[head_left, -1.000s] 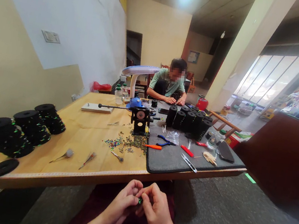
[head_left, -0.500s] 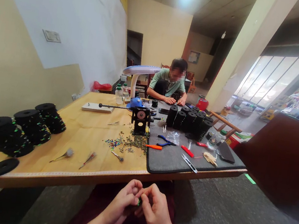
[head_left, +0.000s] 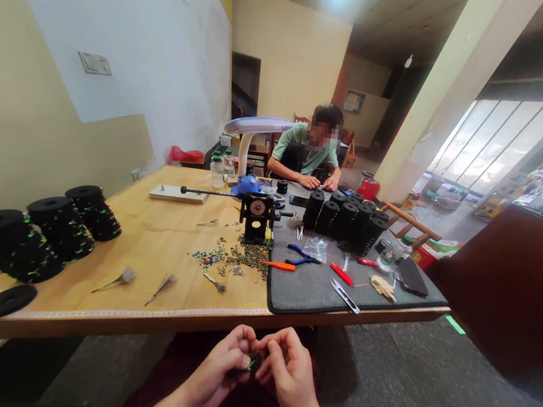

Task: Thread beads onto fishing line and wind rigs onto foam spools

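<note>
Above my lap, just in front of the table's near edge, my left hand [head_left: 229, 362] is closed around a small dark thing with bright green bits [head_left: 251, 365]. Most of it is hidden by the fingers, so its kind is unclear. My right hand [head_left: 289, 373] is beside it with thumb and forefinger pinched together close to the left fingertips. Whatever is in that pinch is too small to make out. On the table ahead lie loose small metal pieces [head_left: 255, 255], coloured beads [head_left: 208, 258] and a little brush-like bundle of wires [head_left: 214, 282].
A black hand-cranked winder [head_left: 256, 218] stands mid-table before a desk lamp [head_left: 257, 124]. Black foam spools [head_left: 16, 245] stand left, more spools [head_left: 345, 217] right. Blue pliers [head_left: 300, 256], an orange-handled tool [head_left: 280, 266] and thread snips [head_left: 344, 295] lie on the grey mat [head_left: 298, 301]. Opposite sits a person [head_left: 304, 151].
My right fingers have shifted slightly to the right and up, away from the left fingertips. More of the green-flecked thing shows in my left hand.
</note>
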Tool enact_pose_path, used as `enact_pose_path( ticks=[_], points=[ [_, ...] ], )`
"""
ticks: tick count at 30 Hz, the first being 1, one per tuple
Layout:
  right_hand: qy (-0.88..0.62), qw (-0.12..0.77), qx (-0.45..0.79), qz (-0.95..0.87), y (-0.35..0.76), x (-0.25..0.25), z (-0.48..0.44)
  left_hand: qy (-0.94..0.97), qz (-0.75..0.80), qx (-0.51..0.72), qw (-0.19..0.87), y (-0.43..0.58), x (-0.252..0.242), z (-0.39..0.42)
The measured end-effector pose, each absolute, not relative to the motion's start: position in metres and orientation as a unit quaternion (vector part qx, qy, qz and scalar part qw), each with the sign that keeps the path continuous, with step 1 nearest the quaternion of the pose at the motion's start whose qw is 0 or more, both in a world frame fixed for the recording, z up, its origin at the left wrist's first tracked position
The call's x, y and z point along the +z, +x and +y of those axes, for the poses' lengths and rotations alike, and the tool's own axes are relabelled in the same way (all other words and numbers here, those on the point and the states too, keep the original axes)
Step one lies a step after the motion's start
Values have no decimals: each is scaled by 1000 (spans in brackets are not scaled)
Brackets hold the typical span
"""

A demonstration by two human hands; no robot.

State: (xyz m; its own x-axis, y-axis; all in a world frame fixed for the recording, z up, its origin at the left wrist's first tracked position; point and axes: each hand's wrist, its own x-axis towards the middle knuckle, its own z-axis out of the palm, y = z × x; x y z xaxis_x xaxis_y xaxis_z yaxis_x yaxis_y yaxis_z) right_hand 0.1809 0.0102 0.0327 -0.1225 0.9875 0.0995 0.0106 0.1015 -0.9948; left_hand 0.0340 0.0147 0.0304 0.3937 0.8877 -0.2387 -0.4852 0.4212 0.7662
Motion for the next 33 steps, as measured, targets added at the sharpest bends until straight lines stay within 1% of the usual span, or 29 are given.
enact_pose_path(
  ticks=[5, 9, 13, 19, 27, 33],
  points=[
    [-484, 509, 438, -561, 192, 30, 24, 317, 316, 446, 775, 30, 33, 15],
    [-500, 490, 357, -618, 197, 30, 44, 312, 310, 473, 763, 22, 36, 17],
    [-501, 434, 258, -703, 191, 31, 71, 301, 292, 518, 745, 5, 39, 20],
    [-511, 312, 153, -786, 159, 35, 113, 257, 313, 576, 710, -26, 42, 13],
    [-484, 239, 129, -832, 110, 52, 157, 214, 275, 603, 717, -49, 21, 9],
    [-486, 188, 113, -846, 87, 58, 174, 196, 269, 615, 715, -53, 19, 5]
  ],
)
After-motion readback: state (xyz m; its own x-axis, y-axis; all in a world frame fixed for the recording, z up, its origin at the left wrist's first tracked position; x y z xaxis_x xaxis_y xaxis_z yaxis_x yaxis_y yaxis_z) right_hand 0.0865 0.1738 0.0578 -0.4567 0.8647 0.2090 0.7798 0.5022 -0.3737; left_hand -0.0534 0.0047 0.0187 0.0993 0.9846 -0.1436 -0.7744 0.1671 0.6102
